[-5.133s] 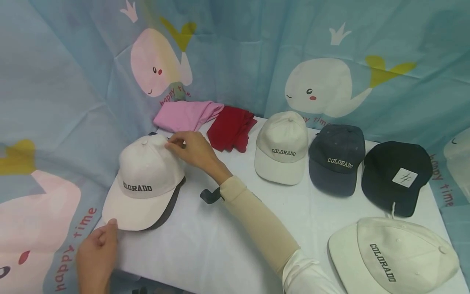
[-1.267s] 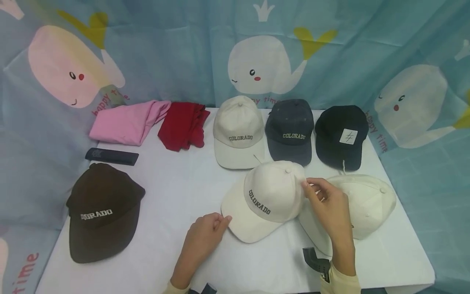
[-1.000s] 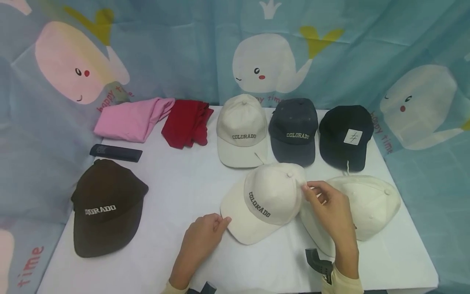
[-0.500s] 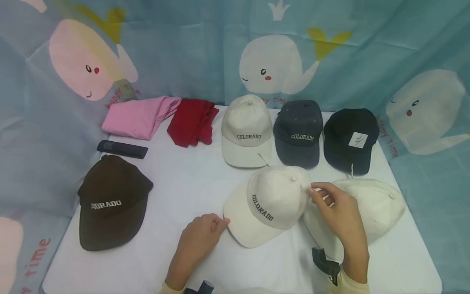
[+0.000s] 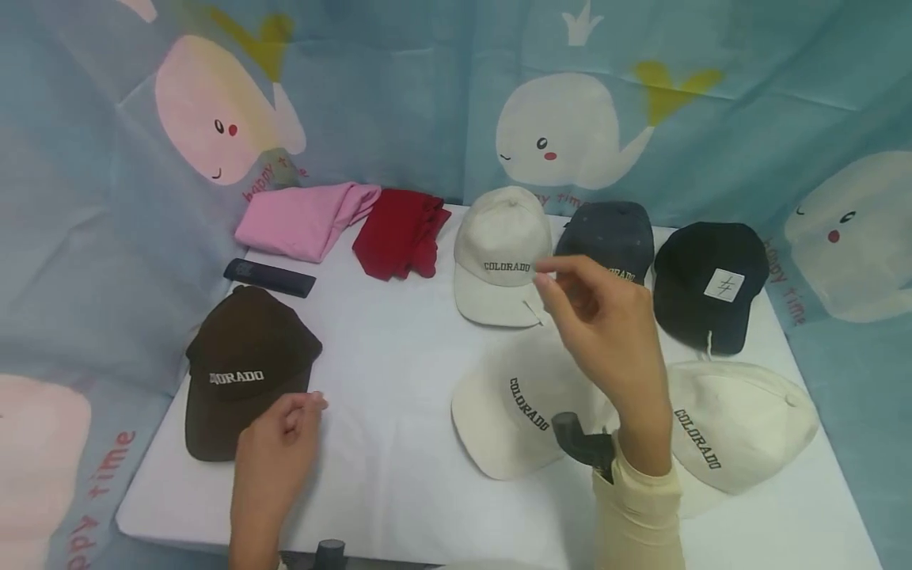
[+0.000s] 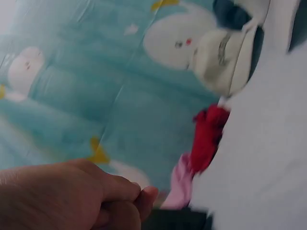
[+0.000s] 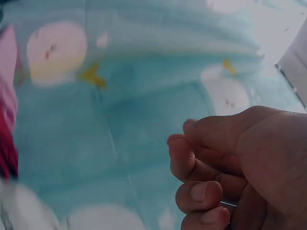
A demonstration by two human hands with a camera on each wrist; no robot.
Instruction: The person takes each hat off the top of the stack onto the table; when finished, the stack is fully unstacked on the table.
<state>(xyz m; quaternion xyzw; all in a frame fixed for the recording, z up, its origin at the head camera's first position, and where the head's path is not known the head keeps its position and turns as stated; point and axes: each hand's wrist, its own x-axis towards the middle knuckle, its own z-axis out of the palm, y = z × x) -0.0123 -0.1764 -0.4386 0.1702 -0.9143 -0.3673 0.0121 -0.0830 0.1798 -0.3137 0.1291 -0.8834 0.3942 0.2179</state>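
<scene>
In the head view a cream cap lettered COLORADO (image 5: 492, 427) lies mid-table, brim toward the front left. My right hand (image 5: 609, 340) is raised above the caps, partly covering the cream cap and a navy cap (image 5: 606, 226). Its thumb and fingertips come close together, loosely bent around nothing, as the right wrist view also has it. A brown cap (image 5: 249, 336) sits at the left. My left hand (image 5: 274, 451) is in front of it, overlapping its brim, with loosely bent fingers and nothing between them. In the left wrist view that hand (image 6: 91, 196) is likewise bare.
Another cream cap (image 5: 755, 419) lies at the right. Along the back stand a beige cap (image 5: 502, 229) and a black cap (image 5: 705, 269) with a white patch. Folded pink cloth (image 5: 299, 222), red cloth (image 5: 399, 233) and a flat dark strip (image 5: 271, 277) are back left. A whale-print curtain (image 5: 406, 103) borders the table.
The cream cap moved from atop the brown cap to mid-table. Both hands have since let go of it: the left moved left toward the brown cap, the right rose. The view swung left.
</scene>
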